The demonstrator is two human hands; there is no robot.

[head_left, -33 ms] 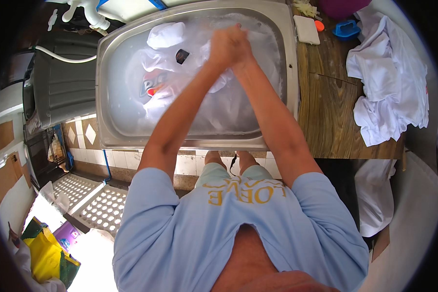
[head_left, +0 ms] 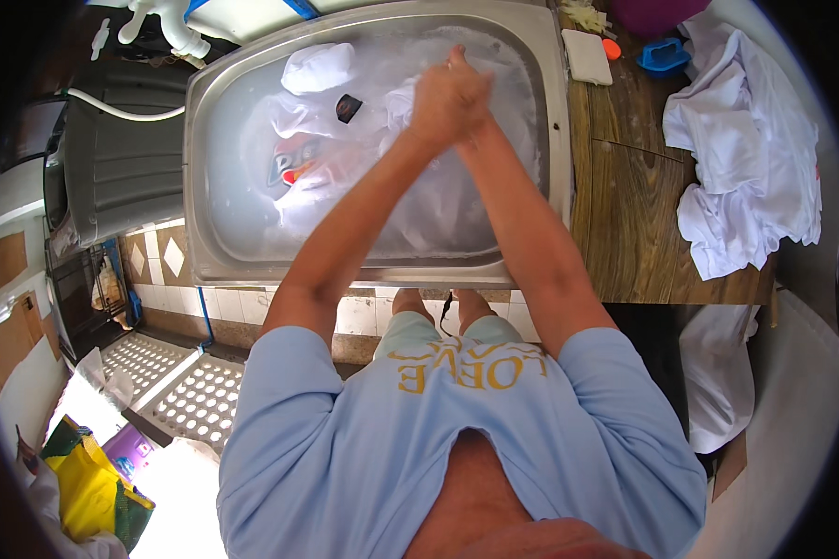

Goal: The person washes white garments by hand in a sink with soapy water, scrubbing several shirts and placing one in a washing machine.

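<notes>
My left hand (head_left: 441,101) and my right hand (head_left: 477,99) are pressed together over the right part of a steel sink basin (head_left: 199,200). Both are closed, thumb up on the left one, and slightly smeared by motion. A bunched white garment (head_left: 400,104) comes up against my fingers; most of what they grip is hidden. The rest of the wet white cloth (head_left: 419,219) spreads through cloudy, soapy water, with a colored print (head_left: 295,166) and a small dark patch (head_left: 348,108) showing. A white bundle (head_left: 318,68) bulges from the water at the far left.
Right of the basin, a wood-patterned counter (head_left: 625,200) bears a pile of white clothes (head_left: 741,140), a blue scrub brush (head_left: 664,58), a whitish block (head_left: 587,57) and an orange cap (head_left: 612,48). A tap (head_left: 172,28) stands at the far left, above a dark ribbed panel (head_left: 126,158).
My joined hands have shifted slightly right and nearer to me. More of the bunched white garment shows left of them, and the print in the water shows more plainly.
</notes>
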